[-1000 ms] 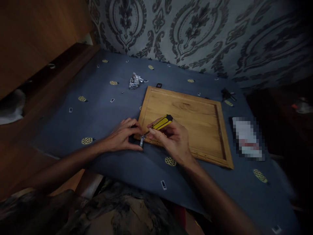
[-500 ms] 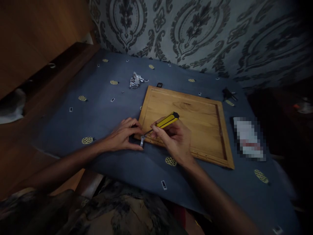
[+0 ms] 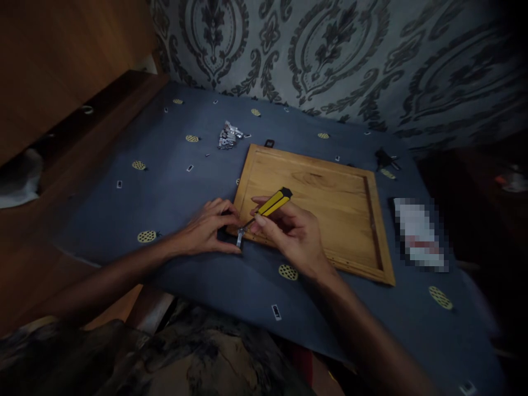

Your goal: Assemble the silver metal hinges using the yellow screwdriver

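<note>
Our right hand (image 3: 295, 234) has its fingers closed round a yellow-and-black screwdriver (image 3: 274, 202), whose tip is down at a small metal bracket (image 3: 240, 236) just left of them. Our left hand (image 3: 206, 228) pins that bracket with narrowed fingers against the near-left corner of the wooden panel (image 3: 330, 214) on the blue-clothed worktop (image 3: 173, 181). We judge this fitting mid-fastening, though we cannot tell how far it is seated. More metal hardware (image 3: 228, 136) lies loose well beyond our fingers.

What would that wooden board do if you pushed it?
The wooden board would probably stay stiff: it looks like a solid framed panel. It lies flat on the blue cloth, so it likely slides or drags rather than tips.
</note>
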Action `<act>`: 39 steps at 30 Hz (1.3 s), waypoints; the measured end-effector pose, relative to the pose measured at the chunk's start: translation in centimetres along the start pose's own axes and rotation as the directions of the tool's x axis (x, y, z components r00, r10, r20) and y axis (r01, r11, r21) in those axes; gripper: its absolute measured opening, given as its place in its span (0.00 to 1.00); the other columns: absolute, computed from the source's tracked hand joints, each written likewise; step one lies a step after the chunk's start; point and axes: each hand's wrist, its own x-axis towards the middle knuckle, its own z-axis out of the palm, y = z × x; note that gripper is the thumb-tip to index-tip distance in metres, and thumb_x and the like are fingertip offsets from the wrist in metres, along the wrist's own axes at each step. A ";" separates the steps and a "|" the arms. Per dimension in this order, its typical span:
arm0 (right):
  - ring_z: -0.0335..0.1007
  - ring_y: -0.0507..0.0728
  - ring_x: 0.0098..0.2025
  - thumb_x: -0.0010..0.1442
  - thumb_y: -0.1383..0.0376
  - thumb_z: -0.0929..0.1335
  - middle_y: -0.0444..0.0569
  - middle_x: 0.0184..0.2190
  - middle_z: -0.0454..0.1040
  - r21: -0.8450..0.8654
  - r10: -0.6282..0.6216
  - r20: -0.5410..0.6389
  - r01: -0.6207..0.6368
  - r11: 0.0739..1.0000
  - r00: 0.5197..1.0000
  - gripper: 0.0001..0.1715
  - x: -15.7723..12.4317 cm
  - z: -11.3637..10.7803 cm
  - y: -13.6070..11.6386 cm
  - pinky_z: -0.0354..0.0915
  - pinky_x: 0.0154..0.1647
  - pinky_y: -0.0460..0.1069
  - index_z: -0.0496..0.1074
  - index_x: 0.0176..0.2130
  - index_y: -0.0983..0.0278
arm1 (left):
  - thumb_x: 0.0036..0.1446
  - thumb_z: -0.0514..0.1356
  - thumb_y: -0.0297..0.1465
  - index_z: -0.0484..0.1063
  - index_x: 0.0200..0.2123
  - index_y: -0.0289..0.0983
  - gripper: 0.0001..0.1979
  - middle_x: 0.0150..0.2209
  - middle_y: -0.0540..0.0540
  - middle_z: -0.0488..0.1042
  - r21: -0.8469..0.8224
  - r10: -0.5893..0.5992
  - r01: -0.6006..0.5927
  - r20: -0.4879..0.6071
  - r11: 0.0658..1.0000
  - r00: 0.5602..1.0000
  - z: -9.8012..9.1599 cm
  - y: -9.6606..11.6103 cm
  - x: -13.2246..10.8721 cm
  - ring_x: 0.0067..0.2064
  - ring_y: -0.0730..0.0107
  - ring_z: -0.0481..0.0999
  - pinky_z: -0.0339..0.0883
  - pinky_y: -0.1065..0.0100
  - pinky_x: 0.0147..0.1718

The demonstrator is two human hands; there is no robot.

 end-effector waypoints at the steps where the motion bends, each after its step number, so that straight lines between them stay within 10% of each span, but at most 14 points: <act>1: 0.80 0.53 0.30 0.63 0.55 0.75 0.43 0.29 0.80 -0.004 0.001 0.022 -0.001 1.000 1.000 0.14 0.0 -0.1 -0.1 0.77 0.36 0.49 0.80 0.45 0.61 | 0.56 0.71 0.54 0.79 0.48 0.40 0.27 0.49 0.44 0.74 -0.001 0.003 -0.003 -0.004 1.000 1.000 0.0 0.0 0.0 0.50 0.56 0.70 0.63 0.58 0.49; 18: 0.83 0.54 0.31 0.62 0.54 0.77 0.44 0.31 0.83 0.050 0.011 0.007 -0.011 0.999 1.000 0.14 -0.1 0.2 0.2 0.78 0.36 0.49 0.80 0.42 0.60 | 0.56 0.71 0.55 0.80 0.49 0.42 0.27 0.50 0.44 0.74 -0.007 -0.015 0.015 0.017 1.000 1.000 -0.1 0.1 0.1 0.50 0.56 0.70 0.63 0.57 0.49; 24: 0.81 0.52 0.28 0.60 0.56 0.78 0.44 0.35 0.83 0.099 -0.018 -0.170 0.036 0.994 0.985 0.12 -0.5 0.3 0.2 0.80 0.35 0.50 0.77 0.37 0.60 | 0.56 0.71 0.54 0.80 0.50 0.42 0.27 0.49 0.44 0.74 -0.018 -0.005 0.005 0.006 1.000 1.000 -0.1 0.0 0.0 0.50 0.56 0.70 0.63 0.58 0.49; 39: 0.80 0.53 0.28 0.60 0.53 0.77 0.42 0.27 0.81 0.052 0.019 -0.078 -0.015 0.999 0.997 0.15 -0.2 0.5 0.8 0.77 0.34 0.50 0.76 0.37 0.60 | 0.56 0.72 0.53 0.79 0.48 0.40 0.26 0.49 0.43 0.74 0.008 -0.014 0.014 0.025 1.000 1.000 -0.2 0.2 0.1 0.49 0.56 0.70 0.63 0.58 0.49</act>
